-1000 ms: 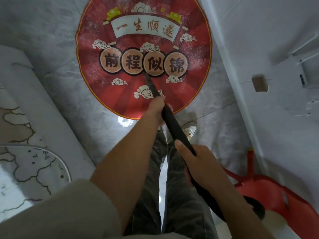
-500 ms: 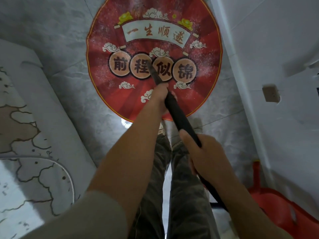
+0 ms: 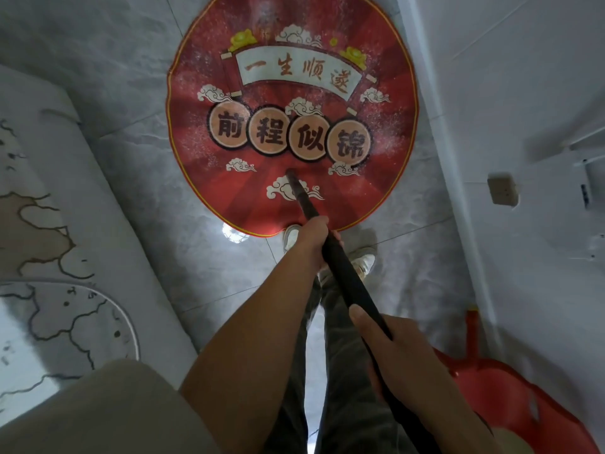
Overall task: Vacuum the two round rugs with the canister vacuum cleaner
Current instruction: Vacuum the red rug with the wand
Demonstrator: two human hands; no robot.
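We find the black vacuum wand (image 3: 348, 276) drawn back, tip at the round red printed rug (image 3: 196, 142)'s near cloud. The left hand (image 3: 311, 240) and right hand (image 3: 393, 348) grasp it; we advise slow, overlapping strokes.
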